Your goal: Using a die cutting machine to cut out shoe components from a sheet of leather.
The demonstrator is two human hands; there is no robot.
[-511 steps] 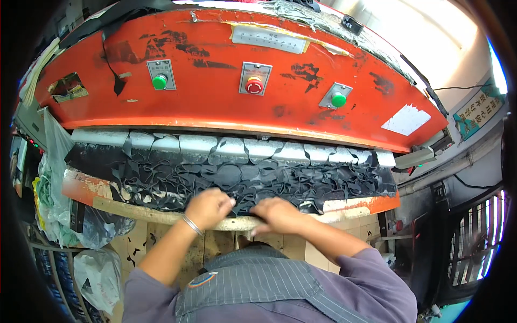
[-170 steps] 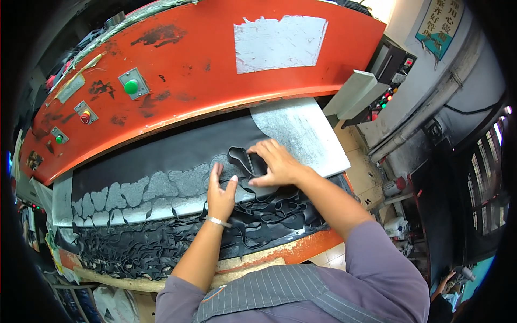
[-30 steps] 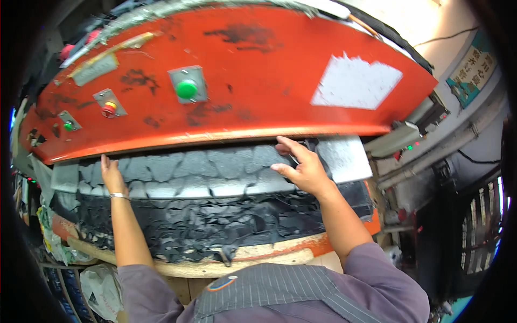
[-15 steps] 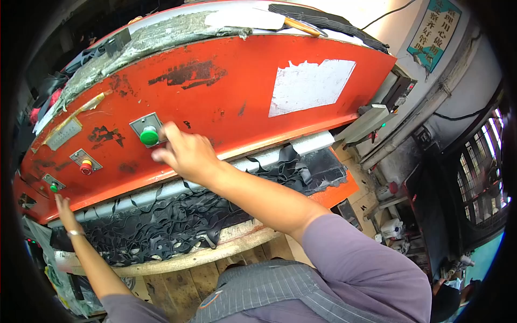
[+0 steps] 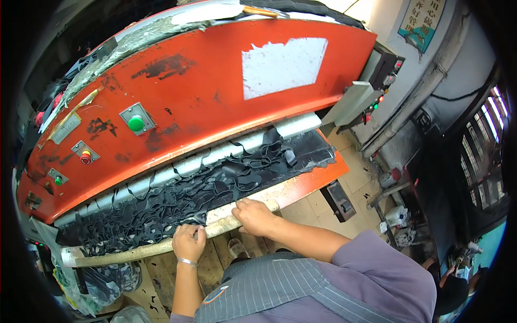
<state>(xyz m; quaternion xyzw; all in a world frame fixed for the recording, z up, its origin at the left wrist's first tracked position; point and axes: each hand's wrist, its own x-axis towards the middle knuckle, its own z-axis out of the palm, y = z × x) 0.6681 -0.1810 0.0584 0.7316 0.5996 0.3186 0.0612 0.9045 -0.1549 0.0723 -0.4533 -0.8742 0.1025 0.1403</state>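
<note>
Both hands rest on a pale, worn bar [image 5: 121,257] along the front edge of a large red machine's [image 5: 199,86] bed. My left hand [image 5: 188,240] has its fingers curled over the bar near its middle. To its right, my right hand [image 5: 254,216] is also closed over the bar, fingers on top. Just beyond my hands, a tangle of black cut strips [image 5: 177,196] covers most of the bed. The undersides of both grips are hidden.
On the red front are two green push buttons, a large one [image 5: 135,123] and a small one [image 5: 58,180], and a red knob [image 5: 85,157]. A control box [image 5: 379,86] with lit lamps stands at right. Clear plastic bags [image 5: 113,282] lie at lower left.
My right hand has left the large green button and my left hand the small one's area. Both have come down onto the pale bar. A red lamp now shows at right.
</note>
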